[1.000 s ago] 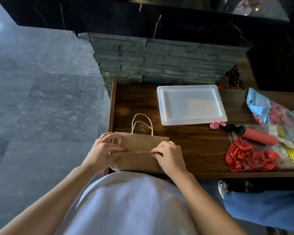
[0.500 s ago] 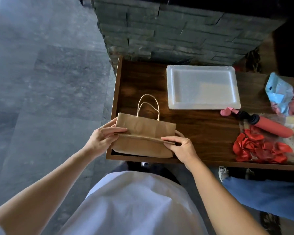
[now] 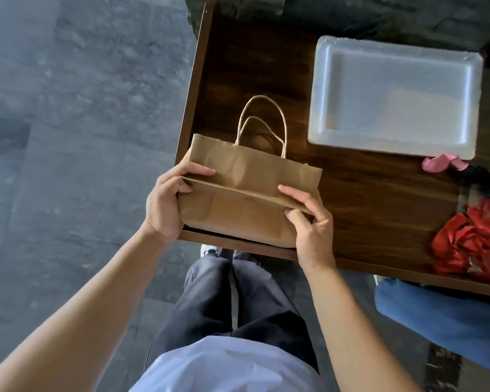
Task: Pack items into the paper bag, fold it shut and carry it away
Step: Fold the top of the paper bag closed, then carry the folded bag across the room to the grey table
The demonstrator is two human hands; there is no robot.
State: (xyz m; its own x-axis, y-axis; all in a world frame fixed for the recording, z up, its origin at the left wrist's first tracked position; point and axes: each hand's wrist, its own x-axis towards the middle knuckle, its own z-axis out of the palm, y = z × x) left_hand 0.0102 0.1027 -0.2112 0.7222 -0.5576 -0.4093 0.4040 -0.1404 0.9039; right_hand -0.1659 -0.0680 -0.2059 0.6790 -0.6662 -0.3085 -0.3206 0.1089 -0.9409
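head view looks straight down onto a grey stone floor (image 3: pixel 68 137) and, right of it, a dark wooden table (image 3: pixel 365 199) with a raised lip along its left and near edges. a person stands at the near left corner of that table, in a pale shirt (image 3: pixel 224 366) and dark trousers (image 3: pixel 238 301); a blue-clad leg (image 3: pixel 441 315) shows under the table's near edge at the right. on the far right part of the table lies a white rectangular tray (image 3: pixel 393 52), flat, nothing visible in it. the brown paper bag (image 3: pixel 238 213) sits at the table's near left corner with its top folded over, so a crease runs across it from side to side and the two twisted handles (image 3: pixel 262 123) lie flat on the wood, pointing away from the person. a heap of red balloons (image 3: pixel 470 244) lies at the right edge, well apart from the bag. the left hand (image 3: pixel 164 205) is clamped on the bag's left end, thumb on top at the crease, fingers wrapped under. the right hand (image 3: pixel 311 230) pinches the bag's right end at the crease. near the tray's near right corner lies a small pink balloon (image 3: pixel 439 162).
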